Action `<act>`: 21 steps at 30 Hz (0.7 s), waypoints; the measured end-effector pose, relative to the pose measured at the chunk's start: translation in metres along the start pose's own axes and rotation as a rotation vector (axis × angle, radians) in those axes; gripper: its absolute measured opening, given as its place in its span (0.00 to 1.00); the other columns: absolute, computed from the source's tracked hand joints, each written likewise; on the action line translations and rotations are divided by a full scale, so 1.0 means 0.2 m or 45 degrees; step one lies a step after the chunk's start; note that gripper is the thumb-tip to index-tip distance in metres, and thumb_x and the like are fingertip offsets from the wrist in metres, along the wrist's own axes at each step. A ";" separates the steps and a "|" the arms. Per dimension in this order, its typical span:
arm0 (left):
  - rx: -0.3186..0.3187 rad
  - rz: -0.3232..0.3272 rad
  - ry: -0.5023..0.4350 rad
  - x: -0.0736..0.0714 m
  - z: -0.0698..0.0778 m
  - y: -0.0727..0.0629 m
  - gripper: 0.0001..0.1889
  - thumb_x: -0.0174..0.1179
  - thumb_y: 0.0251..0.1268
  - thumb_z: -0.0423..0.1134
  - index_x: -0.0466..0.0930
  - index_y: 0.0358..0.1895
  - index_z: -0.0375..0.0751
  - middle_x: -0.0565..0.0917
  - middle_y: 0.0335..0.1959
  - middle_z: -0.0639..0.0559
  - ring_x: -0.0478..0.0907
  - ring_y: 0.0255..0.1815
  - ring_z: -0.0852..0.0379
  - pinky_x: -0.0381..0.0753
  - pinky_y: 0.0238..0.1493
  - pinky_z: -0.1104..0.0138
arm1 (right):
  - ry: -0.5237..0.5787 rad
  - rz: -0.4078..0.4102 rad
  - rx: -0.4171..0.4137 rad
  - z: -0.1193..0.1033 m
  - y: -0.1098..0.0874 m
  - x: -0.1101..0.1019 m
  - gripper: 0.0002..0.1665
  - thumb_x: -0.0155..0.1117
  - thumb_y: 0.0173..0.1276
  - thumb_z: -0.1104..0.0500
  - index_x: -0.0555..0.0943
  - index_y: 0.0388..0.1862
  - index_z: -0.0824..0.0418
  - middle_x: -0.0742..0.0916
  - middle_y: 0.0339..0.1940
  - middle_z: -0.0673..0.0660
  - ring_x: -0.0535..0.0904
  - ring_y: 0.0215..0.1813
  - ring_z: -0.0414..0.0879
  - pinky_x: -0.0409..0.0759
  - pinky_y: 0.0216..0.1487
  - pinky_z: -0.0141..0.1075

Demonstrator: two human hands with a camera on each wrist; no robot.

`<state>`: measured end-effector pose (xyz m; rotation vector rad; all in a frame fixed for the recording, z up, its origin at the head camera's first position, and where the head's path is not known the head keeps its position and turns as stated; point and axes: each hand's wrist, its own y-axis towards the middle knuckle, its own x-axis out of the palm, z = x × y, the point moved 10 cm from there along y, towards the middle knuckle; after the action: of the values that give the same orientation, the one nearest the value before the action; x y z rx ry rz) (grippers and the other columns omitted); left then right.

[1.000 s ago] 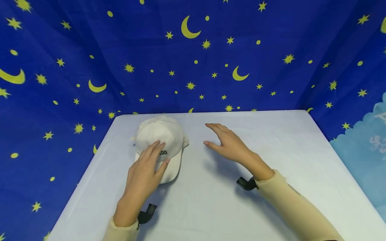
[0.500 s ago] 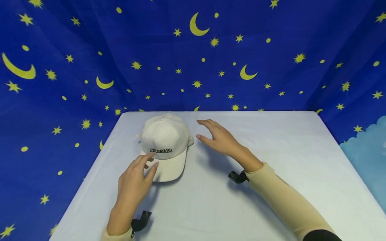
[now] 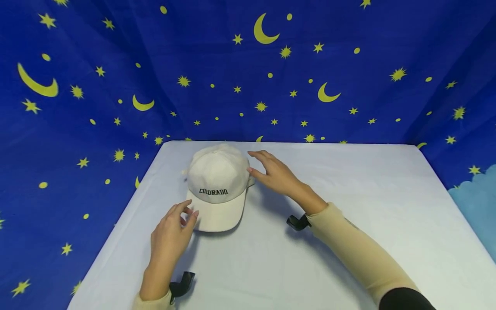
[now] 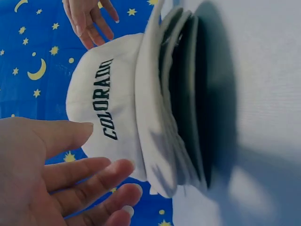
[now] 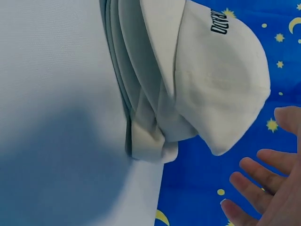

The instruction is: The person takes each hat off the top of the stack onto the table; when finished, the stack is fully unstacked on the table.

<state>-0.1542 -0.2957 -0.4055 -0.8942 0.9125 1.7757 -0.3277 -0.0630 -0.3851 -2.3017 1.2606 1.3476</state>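
Observation:
A stack of cream baseball caps [image 3: 218, 172] sits at the back left of the white table, the top one lettered COLORADO and its brim toward me. Several brims [image 4: 176, 103] show one under another in the left wrist view. My left hand [image 3: 170, 237] hovers by the left front edge of the brim, its fingers loosely bent with nothing between them. On the other side, my right hand [image 3: 277, 174] is beside the crown, fingers spread and relaxed. The right wrist view shows a gap between its fingers [image 5: 256, 186] and the top cap [image 5: 225, 80].
The white cloth-covered table [image 3: 329, 258] stretches to the right and front of the caps. A blue curtain [image 3: 217, 51] with yellow moons and stars hangs behind and at the sides. Black camera mounts [image 3: 298, 222] stick out under both wrists.
My right hand has moved left, up to the side of the caps. The left hand has drawn back from over the lettering to the brim's left edge. The view has shifted slightly left.

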 end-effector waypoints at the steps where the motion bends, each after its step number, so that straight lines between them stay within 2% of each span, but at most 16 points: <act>1: -0.012 -0.018 0.004 0.01 -0.01 0.00 0.22 0.63 0.72 0.48 0.80 0.65 0.45 0.83 0.40 0.54 0.78 0.32 0.55 0.73 0.29 0.58 | 0.000 -0.002 0.000 0.00 0.00 0.00 0.37 0.54 0.80 0.40 0.64 0.80 0.55 0.73 0.75 0.55 0.67 0.75 0.51 0.68 0.71 0.52; 7: -0.057 -0.105 0.012 0.06 -0.05 0.00 0.25 0.63 0.72 0.49 0.79 0.65 0.39 0.79 0.38 0.50 0.75 0.31 0.54 0.69 0.28 0.59 | -0.004 -0.020 0.016 0.01 0.03 0.04 0.36 0.54 0.81 0.42 0.64 0.80 0.56 0.72 0.74 0.57 0.66 0.75 0.53 0.69 0.70 0.52; 12: -0.086 -0.151 0.000 0.10 -0.08 0.00 0.28 0.61 0.72 0.53 0.79 0.66 0.39 0.78 0.40 0.50 0.75 0.32 0.54 0.70 0.30 0.59 | -0.003 -0.034 0.021 0.02 0.05 0.07 0.37 0.56 0.80 0.43 0.63 0.80 0.57 0.74 0.70 0.57 0.71 0.70 0.52 0.74 0.65 0.51; 17: -0.130 -0.184 0.008 0.12 -0.11 -0.01 0.31 0.60 0.72 0.55 0.76 0.68 0.36 0.78 0.44 0.50 0.75 0.33 0.54 0.71 0.31 0.59 | 0.009 -0.038 0.022 0.02 0.06 0.12 0.37 0.58 0.79 0.45 0.63 0.80 0.58 0.76 0.63 0.57 0.75 0.57 0.51 0.78 0.51 0.46; 21: -0.152 -0.215 0.031 0.13 -0.14 -0.01 0.32 0.60 0.72 0.55 0.75 0.69 0.34 0.78 0.45 0.49 0.75 0.33 0.53 0.71 0.31 0.59 | 0.004 -0.032 0.033 0.02 0.07 0.13 0.36 0.59 0.79 0.46 0.65 0.79 0.59 0.77 0.60 0.56 0.73 0.48 0.49 0.75 0.45 0.43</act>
<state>-0.1558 -0.3089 -0.4415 -1.0406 0.7299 1.6900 -0.3353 -0.0852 -0.4046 -2.2960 1.2380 1.3122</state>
